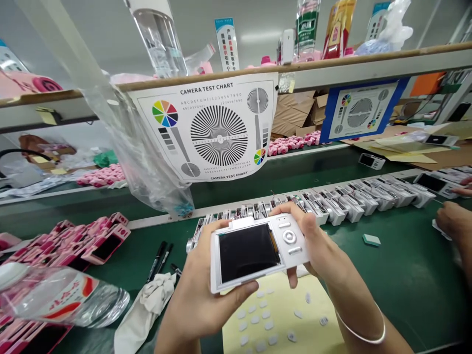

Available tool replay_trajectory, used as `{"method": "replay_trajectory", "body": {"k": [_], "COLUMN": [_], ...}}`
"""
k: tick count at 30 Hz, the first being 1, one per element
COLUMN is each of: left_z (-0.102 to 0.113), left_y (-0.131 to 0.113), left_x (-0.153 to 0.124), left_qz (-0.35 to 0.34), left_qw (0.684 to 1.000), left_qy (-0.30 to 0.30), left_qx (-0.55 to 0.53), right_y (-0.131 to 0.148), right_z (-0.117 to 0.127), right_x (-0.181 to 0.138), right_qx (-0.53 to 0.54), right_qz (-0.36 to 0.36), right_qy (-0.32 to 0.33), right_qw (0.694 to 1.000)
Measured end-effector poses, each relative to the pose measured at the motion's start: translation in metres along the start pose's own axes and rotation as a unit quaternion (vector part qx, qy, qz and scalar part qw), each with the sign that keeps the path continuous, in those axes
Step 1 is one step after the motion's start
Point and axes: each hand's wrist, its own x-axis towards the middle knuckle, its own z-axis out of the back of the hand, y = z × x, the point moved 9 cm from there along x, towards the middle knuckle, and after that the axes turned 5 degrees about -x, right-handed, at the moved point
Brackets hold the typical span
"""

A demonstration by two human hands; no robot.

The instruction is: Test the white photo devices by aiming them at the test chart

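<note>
Green workbench (405,295), white cameras (368,196), black markers (158,260), yellow sheet (309,329)

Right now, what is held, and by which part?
A white digital camera, held at both short ends by the left hand and right hand.

A white paper camera test chart (219,129) hangs from a wooden-edged shelf (295,69) above a green conveyor belt (236,194). White camera housings (361,196) line a rail; pink camera bodies (70,241) lie near two black marker pens (158,260) and a crumpled white cloth (145,305).
</note>
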Motion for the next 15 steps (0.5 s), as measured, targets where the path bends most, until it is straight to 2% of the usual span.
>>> {"method": "replay_trajectory", "body": {"k": [7,12,15], "left_z": [0.002,0.008,0.005], "left_y": [-0.001,-0.009,-0.007], "left_x": [-0.004,-0.01,-0.011], "left_qz": [0.015,-0.068,-0.105], "left_qw": [1.0,0.995,0.988], "left_qy": [-0.002,-0.027,-0.015], "left_qx": [-0.021,-0.064,-0.116], "right_y": [0.002,0.017,0.027], "right_z": [-0.007,-0.011,-0.009], "right_x": [0.002,-0.019,-0.029], "right_qx": [0.023,-0.052,-0.133], "right_qz": [-0.004,0.056,0.096], "right_qy": [0.022,0.01,0.008], "right_qw": [0.999,0.997,0.986]}}
